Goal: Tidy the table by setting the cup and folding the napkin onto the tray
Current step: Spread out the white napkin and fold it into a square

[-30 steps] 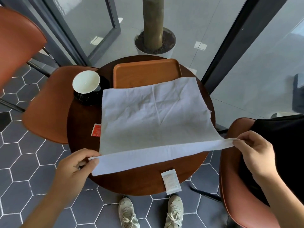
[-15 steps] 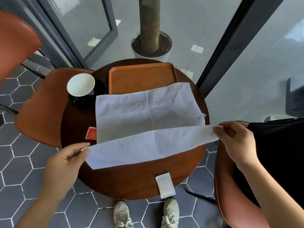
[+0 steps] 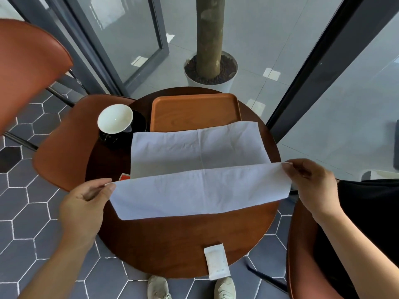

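A large white napkin lies across the round dark wooden table. Its near part is lifted and doubled back over the rest. My left hand pinches the napkin's left near corner. My right hand pinches its right near corner. The fold hangs above the table between them. An orange wooden tray sits at the table's far side, with the napkin's far edge overlapping its near rim. A white cup stands on a black saucer left of the tray.
A white sachet lies at the table's near edge. A small red packet peeks out under the napkin's left side. Orange chairs stand left and right. A potted trunk stands beyond the table.
Both hands have carried the napkin's near edge up and away from me, so the folded-over flap is now wider and covers more of the sheet.
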`<move>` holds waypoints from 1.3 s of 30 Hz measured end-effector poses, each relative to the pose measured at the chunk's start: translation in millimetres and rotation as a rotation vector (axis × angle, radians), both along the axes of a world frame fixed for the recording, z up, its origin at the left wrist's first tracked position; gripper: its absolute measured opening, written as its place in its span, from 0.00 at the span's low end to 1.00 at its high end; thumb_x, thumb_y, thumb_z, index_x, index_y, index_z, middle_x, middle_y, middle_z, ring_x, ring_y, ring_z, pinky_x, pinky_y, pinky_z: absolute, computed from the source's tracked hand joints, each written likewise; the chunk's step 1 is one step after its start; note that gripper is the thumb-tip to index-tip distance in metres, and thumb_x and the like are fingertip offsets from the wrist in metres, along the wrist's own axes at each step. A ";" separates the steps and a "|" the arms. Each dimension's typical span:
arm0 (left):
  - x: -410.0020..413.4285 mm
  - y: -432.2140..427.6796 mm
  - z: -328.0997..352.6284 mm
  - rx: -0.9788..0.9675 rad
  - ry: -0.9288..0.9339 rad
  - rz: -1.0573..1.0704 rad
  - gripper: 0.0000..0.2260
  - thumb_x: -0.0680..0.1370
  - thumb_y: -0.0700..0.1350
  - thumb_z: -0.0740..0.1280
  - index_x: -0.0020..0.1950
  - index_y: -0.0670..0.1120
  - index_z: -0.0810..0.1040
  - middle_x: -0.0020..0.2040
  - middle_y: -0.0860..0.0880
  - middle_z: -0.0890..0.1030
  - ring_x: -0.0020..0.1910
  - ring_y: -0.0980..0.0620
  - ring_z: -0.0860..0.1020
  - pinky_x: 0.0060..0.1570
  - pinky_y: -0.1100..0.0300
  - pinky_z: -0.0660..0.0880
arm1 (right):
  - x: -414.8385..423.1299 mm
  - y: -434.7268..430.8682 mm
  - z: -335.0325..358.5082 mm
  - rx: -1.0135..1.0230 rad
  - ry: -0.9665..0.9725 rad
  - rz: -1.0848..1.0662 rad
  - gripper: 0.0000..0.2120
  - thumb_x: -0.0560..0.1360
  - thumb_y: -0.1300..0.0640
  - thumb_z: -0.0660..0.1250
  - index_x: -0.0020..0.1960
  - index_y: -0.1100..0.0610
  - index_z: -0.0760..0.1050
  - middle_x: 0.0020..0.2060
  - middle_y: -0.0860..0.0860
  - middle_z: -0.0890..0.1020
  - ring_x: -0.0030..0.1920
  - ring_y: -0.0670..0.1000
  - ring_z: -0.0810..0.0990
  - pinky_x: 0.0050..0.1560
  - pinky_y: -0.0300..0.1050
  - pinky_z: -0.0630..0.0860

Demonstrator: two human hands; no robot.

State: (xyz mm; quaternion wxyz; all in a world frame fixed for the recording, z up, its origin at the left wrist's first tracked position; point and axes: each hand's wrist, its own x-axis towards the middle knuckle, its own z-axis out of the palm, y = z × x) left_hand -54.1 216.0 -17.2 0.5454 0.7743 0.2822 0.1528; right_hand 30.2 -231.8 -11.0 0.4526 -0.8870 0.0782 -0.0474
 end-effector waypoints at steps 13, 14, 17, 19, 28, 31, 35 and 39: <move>77.7 15.2 -0.2 0.074 -0.068 0.059 0.09 0.74 0.42 0.74 0.50 0.55 0.85 0.42 0.64 0.84 0.42 0.64 0.82 0.41 0.75 0.74 | 80.9 22.3 12.2 -0.071 0.047 -0.057 0.08 0.77 0.52 0.69 0.42 0.41 0.80 0.39 0.49 0.85 0.41 0.58 0.84 0.43 0.56 0.80; 83.9 16.0 0.9 0.081 -0.076 0.052 0.10 0.74 0.41 0.74 0.51 0.55 0.85 0.42 0.65 0.84 0.43 0.63 0.82 0.42 0.75 0.75 | 86.6 23.3 13.4 -0.071 0.058 -0.071 0.09 0.77 0.53 0.69 0.41 0.40 0.80 0.39 0.50 0.85 0.41 0.58 0.84 0.42 0.54 0.79; 100.6 16.6 1.8 0.104 -0.070 0.008 0.11 0.74 0.40 0.74 0.53 0.54 0.85 0.44 0.64 0.85 0.44 0.65 0.82 0.44 0.76 0.74 | 104.2 24.0 13.6 -0.061 0.091 -0.117 0.10 0.76 0.55 0.70 0.39 0.42 0.80 0.39 0.49 0.85 0.41 0.58 0.84 0.45 0.58 0.83; 110.9 15.4 0.7 0.134 -0.032 -0.021 0.11 0.75 0.40 0.73 0.54 0.52 0.85 0.44 0.61 0.84 0.44 0.66 0.81 0.43 0.78 0.73 | 115.2 26.0 12.6 -0.068 0.125 -0.127 0.08 0.76 0.53 0.70 0.39 0.44 0.80 0.39 0.49 0.85 0.41 0.57 0.84 0.49 0.63 0.82; 147.8 -0.1 -5.0 0.489 0.007 -0.004 0.10 0.78 0.40 0.70 0.58 0.43 0.84 0.50 0.49 0.85 0.45 0.57 0.81 0.47 0.72 0.73 | 157.6 36.9 -20.8 -0.062 0.169 -0.125 0.03 0.74 0.52 0.72 0.42 0.47 0.83 0.36 0.50 0.85 0.39 0.60 0.84 0.46 0.62 0.83; 142.3 -3.5 -9.7 0.554 0.002 0.020 0.11 0.77 0.38 0.71 0.59 0.43 0.82 0.50 0.47 0.84 0.46 0.51 0.80 0.48 0.61 0.76 | 164.5 40.5 -34.6 -0.103 0.172 -0.078 0.04 0.76 0.52 0.72 0.47 0.52 0.83 0.38 0.49 0.84 0.40 0.57 0.82 0.45 0.58 0.81; 103.4 -7.3 -20.3 0.464 0.035 0.060 0.09 0.76 0.35 0.71 0.54 0.43 0.83 0.47 0.49 0.81 0.43 0.52 0.79 0.46 0.78 0.69 | 162.9 35.2 -46.0 -0.179 0.183 -0.037 0.13 0.76 0.53 0.72 0.60 0.54 0.81 0.45 0.52 0.84 0.44 0.56 0.83 0.44 0.52 0.80; 65.0 -13.4 -33.0 0.344 0.270 0.015 0.09 0.76 0.41 0.72 0.55 0.50 0.82 0.47 0.56 0.80 0.44 0.57 0.80 0.41 0.69 0.72 | 152.9 20.5 -49.7 -0.185 0.202 -0.105 0.11 0.76 0.53 0.72 0.58 0.52 0.80 0.46 0.51 0.84 0.44 0.57 0.83 0.45 0.55 0.81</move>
